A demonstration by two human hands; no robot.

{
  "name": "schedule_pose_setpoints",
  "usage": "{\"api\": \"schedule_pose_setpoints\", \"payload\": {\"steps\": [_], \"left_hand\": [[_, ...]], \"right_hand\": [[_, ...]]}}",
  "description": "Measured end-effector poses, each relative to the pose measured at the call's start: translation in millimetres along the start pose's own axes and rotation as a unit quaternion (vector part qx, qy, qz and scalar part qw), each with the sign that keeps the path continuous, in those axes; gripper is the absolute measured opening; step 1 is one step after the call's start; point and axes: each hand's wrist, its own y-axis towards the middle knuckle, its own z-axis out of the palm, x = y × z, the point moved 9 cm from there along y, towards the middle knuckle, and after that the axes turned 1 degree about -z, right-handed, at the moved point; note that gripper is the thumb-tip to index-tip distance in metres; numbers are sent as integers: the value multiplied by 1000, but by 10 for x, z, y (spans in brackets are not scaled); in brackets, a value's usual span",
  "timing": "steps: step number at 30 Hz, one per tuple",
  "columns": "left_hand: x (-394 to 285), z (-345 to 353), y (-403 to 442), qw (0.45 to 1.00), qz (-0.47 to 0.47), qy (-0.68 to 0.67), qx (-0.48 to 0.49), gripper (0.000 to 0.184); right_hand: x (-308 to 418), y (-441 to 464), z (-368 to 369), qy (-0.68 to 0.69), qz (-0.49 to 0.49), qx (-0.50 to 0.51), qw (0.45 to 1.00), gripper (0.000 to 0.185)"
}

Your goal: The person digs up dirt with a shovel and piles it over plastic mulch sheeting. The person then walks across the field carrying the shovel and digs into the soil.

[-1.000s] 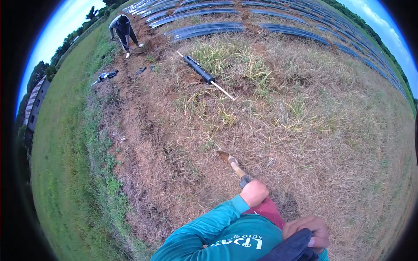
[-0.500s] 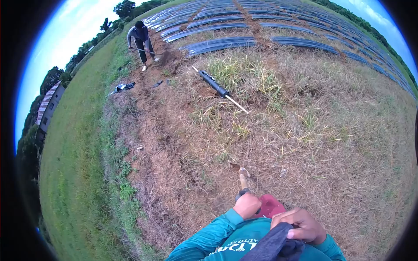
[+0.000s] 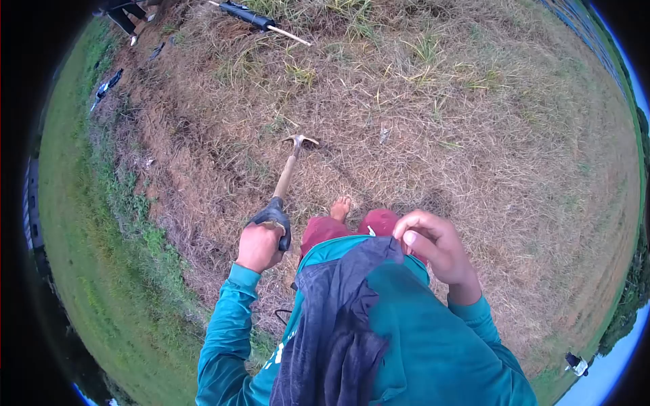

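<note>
My left hand (image 3: 259, 247) is closed round the upper end of a pickaxe (image 3: 286, 177). Its handle is wooden and its two-armed metal head points away from me over the dry grass. A dark, glove-like piece (image 3: 274, 218) is bunched round the handle at my fist; I cannot tell exactly what it is. My right hand (image 3: 437, 247), fingers curled in a pinch, is at the edge of a dark grey cloth (image 3: 338, 304) that hangs down over my teal shirt.
A bare foot (image 3: 340, 208) stands on dry grass below me. Ahead lies a black roll on a pale stick (image 3: 247, 15). Dark plastic scraps (image 3: 108, 88) lie at left. Another person's legs (image 3: 125, 17) show at the upper left edge; green grass runs along the left.
My view has tilted down. My left hand has moved left with the pickaxe, whose head now shows fully. My right hand has shifted to the cloth's upper edge, and the cloth lies more spread out.
</note>
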Motion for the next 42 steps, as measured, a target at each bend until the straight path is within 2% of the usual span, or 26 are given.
{"api": "schedule_pose_setpoints", "payload": {"steps": [1,2,3,4,6,7,8,9,10,11,13,15,16,17,19,21,24,27,29,31,34,36,39,42], "left_hand": [[-14,-218,115,999,-4,7,-35,15],[-52,-526,283,999,-24,18,-38,27],[-48,-800,416,996,-42,24,-79,38],[-43,-1080,551,991,-101,42,-81,38],[-163,-1697,742,979,-184,56,-64,39],[-212,-1968,779,973,-199,58,-104,41],[-226,-2159,825,970,-209,47,-115,37],[-203,-2256,893,976,-191,-12,-108,33],[-134,-2309,944,976,-187,-37,-106,28],[-63,-2278,997,974,-187,-81,-96,25],[-26,-2108,1165,977,-173,-99,-74,27],[-15,-1680,1365,972,-223,-59,-34,30],[50,-1358,1464,981,-188,-22,-40,34],[235,-966,1522,984,-170,-7,-58,37],[210,-997,1628,976,-210,6,-58,39],[146,-976,1775,979,-196,-3,-49,39],[105,-968,1925,978,-206,11,-32,39],[-39,-1013,1936,978,-207,35,-23,38],[51,-985,1956,980,-193,39,-30,38],[11,-931,1873,981,-192,6,2,37],[-146,-816,1581,977,-208,-31,37,37],[-293,-757,1370,974,-221,-27,41,37],[-468,-980,1246,974,-225,-13,-11,37],[-306,-1394,1187,974,-205,-77,-58,30]], "right_hand": [[-172,1,-197,10,9,-21,1000,18],[-446,39,-423,32,7,-26,999,18],[-894,35,-741,44,53,-65,995,18],[-1401,-55,-1071,55,99,-104,988,18],[-2499,-614,-1920,-89,201,-207,953,19],[-3439,-1183,-2568,-220,230,-266,910,19],[-3578,-1787,-2854,-310,257,-333,853,15],[-4459,-2650,-3298,-243,355,-399,810,16],[-4808,-3341,-3311,-50,414,-469,778,16],[-5064,-4028,-3238,126,449,-555,689,17],[-6285,-5171,-3408,317,402,-438,738,16],[-6208,-5298,-3396,292,401,-424,758,15],[-6150,-5350,-3382,279,400,-417,767,16],[-5766,-5048,-3346,215,409,-440,770,15],[-4484,-4081,-3070,80,435,-481,757,14],[-4347,-3540,-3040,50,399,-427,810,14],[-4084,-2853,-2896,12,403,-331,853,15],[-3986,-2502,-3079,-20,345,-335,876,15],[-3952,-2430,-3195,-2,332,-369,868,15],[-3958,-2472,-3277,-4,335,-383,861,16],[-3918,-2484,-3305,-61,373,-311,872,17],[-3901,-2555,-3376,-68,374,-318,869,18],[-3916,-2492,-3597,-82,365,-319,871,18],[-3810,-2528,-3652,-67,366,-331,867,17]]}}
